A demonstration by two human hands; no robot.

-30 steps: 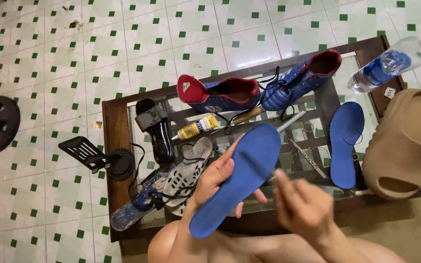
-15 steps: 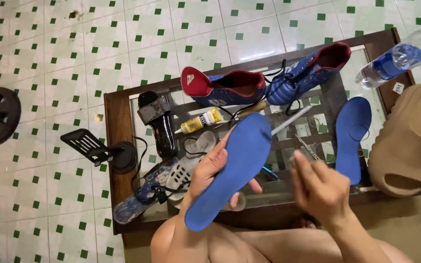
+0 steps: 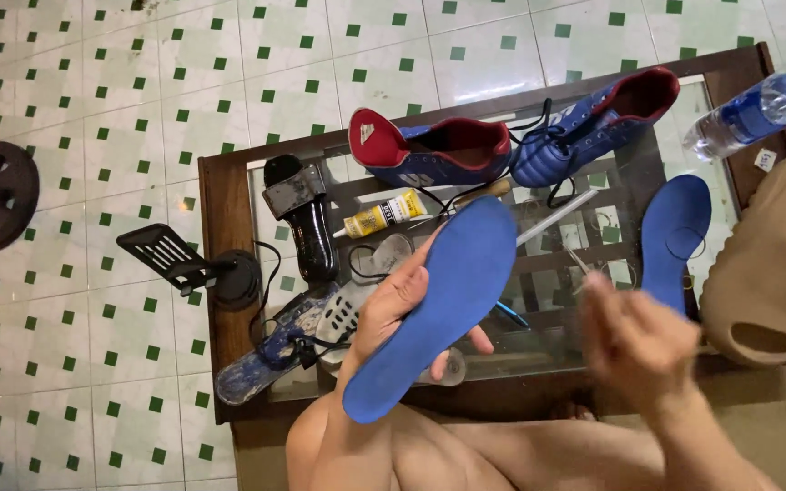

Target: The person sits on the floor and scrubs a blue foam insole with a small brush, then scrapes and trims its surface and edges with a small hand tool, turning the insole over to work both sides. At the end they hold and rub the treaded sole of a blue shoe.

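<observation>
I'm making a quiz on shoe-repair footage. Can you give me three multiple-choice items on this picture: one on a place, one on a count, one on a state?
1. Where does the second blue insole lie?
A. on the glass table top
B. on the tiled floor
C. inside a boot

2. How many blue and red boots stand at the table's far edge?
A. one
B. two
C. four

3. How is the blue insole in the left hand held?
A. rolled into a tube
B. folded in half
C. flat, gripped at its edge

Answers: 1 A, it rests on the glass, right of the held one. 2 B, a pair stands side by side. 3 C, the fingers clasp its side and it stays flat; the right hand is blurred.
</observation>
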